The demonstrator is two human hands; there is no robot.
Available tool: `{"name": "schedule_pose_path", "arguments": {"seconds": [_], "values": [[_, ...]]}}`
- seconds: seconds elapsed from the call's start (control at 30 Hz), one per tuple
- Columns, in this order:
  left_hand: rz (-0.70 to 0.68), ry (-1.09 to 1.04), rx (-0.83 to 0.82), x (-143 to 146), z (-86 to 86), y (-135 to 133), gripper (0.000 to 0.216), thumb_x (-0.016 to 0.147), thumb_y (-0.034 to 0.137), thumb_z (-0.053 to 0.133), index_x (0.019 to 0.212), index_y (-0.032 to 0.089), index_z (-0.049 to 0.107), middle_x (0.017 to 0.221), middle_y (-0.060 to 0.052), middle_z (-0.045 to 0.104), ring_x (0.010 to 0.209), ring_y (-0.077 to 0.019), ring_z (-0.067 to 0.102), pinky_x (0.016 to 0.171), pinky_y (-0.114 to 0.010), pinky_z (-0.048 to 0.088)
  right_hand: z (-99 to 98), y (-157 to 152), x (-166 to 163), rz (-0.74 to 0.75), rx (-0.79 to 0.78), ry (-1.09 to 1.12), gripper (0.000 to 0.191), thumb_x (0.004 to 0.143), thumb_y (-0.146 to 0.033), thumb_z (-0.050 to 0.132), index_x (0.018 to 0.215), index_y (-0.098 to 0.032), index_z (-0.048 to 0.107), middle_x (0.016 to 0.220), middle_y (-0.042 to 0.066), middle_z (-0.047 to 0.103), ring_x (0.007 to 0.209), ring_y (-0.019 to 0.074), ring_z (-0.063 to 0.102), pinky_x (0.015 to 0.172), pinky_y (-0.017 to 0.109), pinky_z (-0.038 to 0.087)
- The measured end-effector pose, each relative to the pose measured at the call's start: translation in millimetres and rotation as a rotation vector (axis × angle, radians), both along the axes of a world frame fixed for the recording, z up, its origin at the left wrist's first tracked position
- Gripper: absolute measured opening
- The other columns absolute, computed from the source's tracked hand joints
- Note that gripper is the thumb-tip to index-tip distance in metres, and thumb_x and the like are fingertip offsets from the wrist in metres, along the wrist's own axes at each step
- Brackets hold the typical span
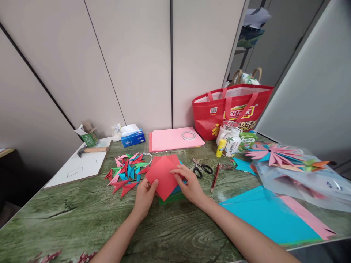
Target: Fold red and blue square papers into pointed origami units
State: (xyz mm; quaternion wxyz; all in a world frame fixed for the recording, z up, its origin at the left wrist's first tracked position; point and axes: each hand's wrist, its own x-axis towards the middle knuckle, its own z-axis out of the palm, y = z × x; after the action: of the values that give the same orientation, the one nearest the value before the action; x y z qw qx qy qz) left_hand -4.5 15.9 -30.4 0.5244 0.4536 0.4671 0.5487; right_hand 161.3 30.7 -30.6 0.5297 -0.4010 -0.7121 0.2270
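Between my hands is a square sheet of red paper (163, 178), turned so one corner points toward me. My left hand (145, 193) pinches its lower left edge, thumb on top. The fingers of my right hand (189, 182) grip its right side near the corner. Under the sheet lie more red, blue and green papers (172, 198), mostly covered. To the left is a pile of folded paper pieces (126, 173) in red, pink, blue and green. Scissors with black handles (202, 168) lie just beyond my right hand, and a dark red pencil (215, 178) lies beside them.
Pink paper (170, 140) with a tape roll (188, 135) lies at the back, near a blue tissue box (133, 137). A hammer (93, 149) rests on a white board at left. Right are a glue stick (221, 148), red bag (204, 118), blue paper (268, 215) and paper star (274, 154).
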Motion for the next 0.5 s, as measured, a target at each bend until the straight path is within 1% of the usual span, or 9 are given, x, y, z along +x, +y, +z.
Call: {"name": "schedule_pose_path", "arguments": {"seconds": [0.13, 0.23, 0.33, 0.43, 0.5], "values": [[-0.007, 0.004, -0.001, 0.2, 0.6, -0.5, 0.034, 0.065, 0.033, 0.065, 0.092, 0.014, 0.058, 0.083, -0.006, 0.069, 0.064, -0.0183, 0.062, 0.052, -0.026, 0.048, -2.4, 0.6, 0.7, 0.014, 0.015, 0.025, 0.036, 0.076, -0.005, 0.039, 0.098, -0.022, 0.062, 0.095, 0.007, 0.058, 0.090, 0.0181, 0.054, 0.078, 0.032, 0.044], [-0.009, -0.006, 0.001, 0.3, 1.9, -0.9, 0.034, 0.065, 0.032, 0.065, 0.092, 0.013, 0.058, 0.085, -0.007, 0.069, 0.068, -0.0194, 0.063, 0.056, -0.028, 0.049, -3.8, 0.8, 1.3, 0.025, 0.010, 0.028, 0.045, 0.072, 0.000, 0.036, 0.101, -0.023, 0.061, 0.101, 0.007, 0.056, 0.098, 0.0186, 0.052, 0.085, 0.035, 0.041], [-0.005, -0.016, 0.019, -0.1, 2.5, -0.9, 0.035, 0.065, 0.033, 0.065, 0.093, 0.014, 0.058, 0.084, -0.006, 0.069, 0.068, -0.0194, 0.063, 0.057, -0.028, 0.049, -5.2, 0.7, 1.3, 0.020, 0.013, 0.010, 0.053, 0.066, 0.004, 0.034, 0.104, -0.024, 0.059, 0.106, 0.007, 0.054, 0.105, 0.0191, 0.048, 0.090, 0.038, 0.038], [0.024, -0.009, 0.023, -1.0, 2.2, -0.2, 0.032, 0.065, 0.034, 0.065, 0.089, 0.014, 0.059, 0.080, -0.005, 0.070, 0.065, -0.0186, 0.063, 0.055, -0.028, 0.049, -7.0, 0.6, 0.9, 0.052, 0.018, -0.058, 0.064, 0.059, 0.008, 0.033, 0.110, -0.025, 0.056, 0.117, 0.007, 0.046, 0.114, 0.0191, 0.042, 0.096, 0.038, 0.033], [0.047, 0.003, 0.015, -1.7, 2.2, 0.5, 0.030, 0.064, 0.034, 0.066, 0.086, 0.014, 0.060, 0.080, -0.005, 0.070, 0.065, -0.0184, 0.063, 0.057, -0.028, 0.049, -8.2, 0.5, 0.8, 0.095, 0.010, -0.113, 0.068, 0.056, 0.009, 0.033, 0.112, -0.025, 0.054, 0.125, 0.007, 0.038, 0.119, 0.0192, 0.036, 0.098, 0.038, 0.030]]}}
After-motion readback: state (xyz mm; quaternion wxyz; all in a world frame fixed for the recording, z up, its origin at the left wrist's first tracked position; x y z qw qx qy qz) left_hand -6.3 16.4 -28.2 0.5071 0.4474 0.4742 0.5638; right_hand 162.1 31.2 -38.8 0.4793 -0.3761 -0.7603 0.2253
